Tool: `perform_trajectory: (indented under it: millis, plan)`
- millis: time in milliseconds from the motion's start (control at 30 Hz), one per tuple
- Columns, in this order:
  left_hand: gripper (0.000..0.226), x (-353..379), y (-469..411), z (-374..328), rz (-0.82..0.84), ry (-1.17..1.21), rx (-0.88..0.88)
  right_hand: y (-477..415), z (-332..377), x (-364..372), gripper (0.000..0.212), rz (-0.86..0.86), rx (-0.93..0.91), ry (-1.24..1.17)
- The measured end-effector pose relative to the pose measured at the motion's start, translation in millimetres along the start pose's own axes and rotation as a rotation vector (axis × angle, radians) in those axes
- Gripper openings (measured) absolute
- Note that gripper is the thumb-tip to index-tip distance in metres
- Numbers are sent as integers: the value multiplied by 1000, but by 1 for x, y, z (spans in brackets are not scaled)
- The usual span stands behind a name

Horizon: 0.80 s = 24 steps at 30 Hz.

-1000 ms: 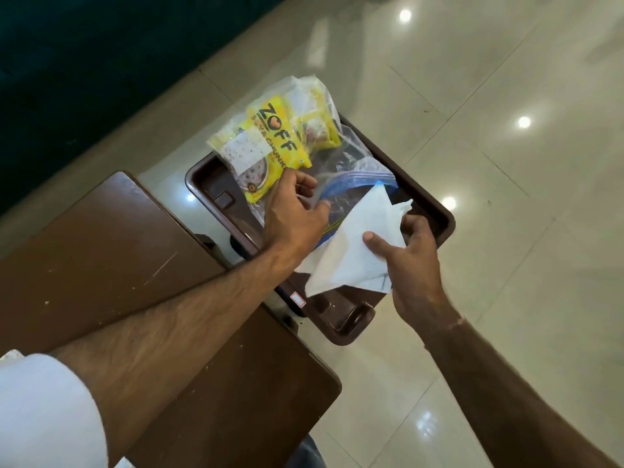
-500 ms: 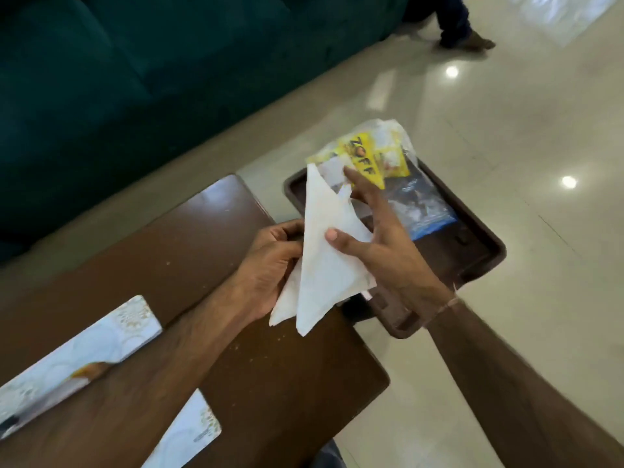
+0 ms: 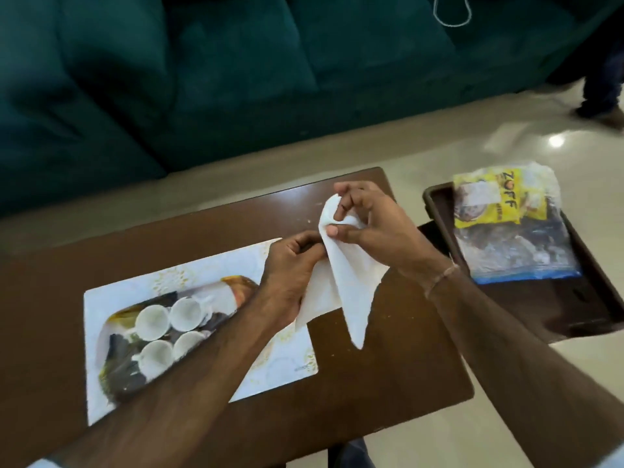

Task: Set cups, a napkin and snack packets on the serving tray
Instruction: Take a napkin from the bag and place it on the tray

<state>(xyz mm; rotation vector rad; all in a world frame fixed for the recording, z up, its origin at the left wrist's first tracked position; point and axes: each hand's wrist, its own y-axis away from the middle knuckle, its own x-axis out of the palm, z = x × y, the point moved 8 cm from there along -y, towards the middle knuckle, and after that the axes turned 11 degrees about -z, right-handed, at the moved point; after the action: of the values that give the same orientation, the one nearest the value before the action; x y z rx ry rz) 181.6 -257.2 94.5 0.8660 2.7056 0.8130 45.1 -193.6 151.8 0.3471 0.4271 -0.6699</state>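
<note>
Both hands pinch one white folded paper napkin (image 3: 347,285) above the brown wooden table (image 3: 388,376): left hand (image 3: 292,268) at its edge, right hand (image 3: 368,221) at its top. Beside them, the brown plastic serving tray (image 3: 584,309) holds yellow-labelled snack packets (image 3: 499,201).

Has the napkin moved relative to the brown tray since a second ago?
Yes. The napkin, then over the brown tray, is now over the wooden table, left of it.

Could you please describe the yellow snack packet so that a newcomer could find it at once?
Look right of the wooden table to the dark brown tray. The yellow snack packet lies at its far end, atop a clear bag; only it bears bold ZOFF lettering.
</note>
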Motion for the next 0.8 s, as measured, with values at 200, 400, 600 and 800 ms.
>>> perform_trajectory:
  millis: [200,400,600,800]
  plan:
    - [15,-90,-1,31,-147,282,-155,15,9,87,20,-193,169,-17]
    - [16,-152,6,65,-150,498,-230,26,23,165,27,-142,151,107]
    - [26,-179,22,94,8,563,-307,33,20,217,26,-69,148,160]
    - [36,-197,25,122,-36,268,-164,32,18,236,67,126,212,-3]
